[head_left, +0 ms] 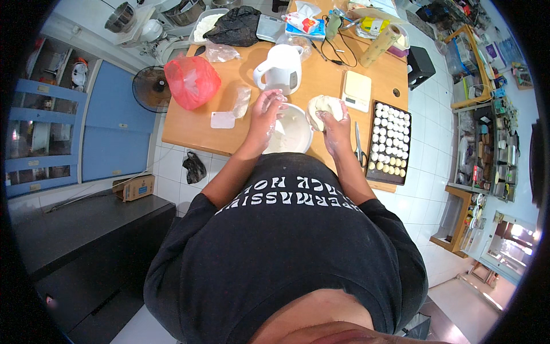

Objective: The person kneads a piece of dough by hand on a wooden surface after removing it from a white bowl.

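Dough (pixel 322 108): a pale, rounded lump lay in the person's right hand, just beside the upper right rim of the bowl.
Right hand (pixel 337 127): its fingers were closed around the dough, with the thumb pressed across the near face.
Left hand (pixel 268 112): its fingers were half curled and a little apart, dusted white, over the left part of the bowl; nothing could be clearly made out between them.
Bowl (pixel 309 139): white and round, it stood at the near edge of the table with whitish matter inside.
Table (pixel 192 131): wood-coloured, it carried everything around the hands.
Jug (pixel 285 67): white, with its handle to the left, it stood upright just behind the bowl.
Left side: a white card (pixel 223 120) lay near a clear bag (pixel 242 102), and a red plastic bag (pixel 192 82) sat farther back.
Right side: a pale kitchen scale (pixel 356 90) lay behind the scissors (pixel 360 150), and a dark tray (pixel 388 178) held rows of white and yellowish pieces (pixel 390 135).
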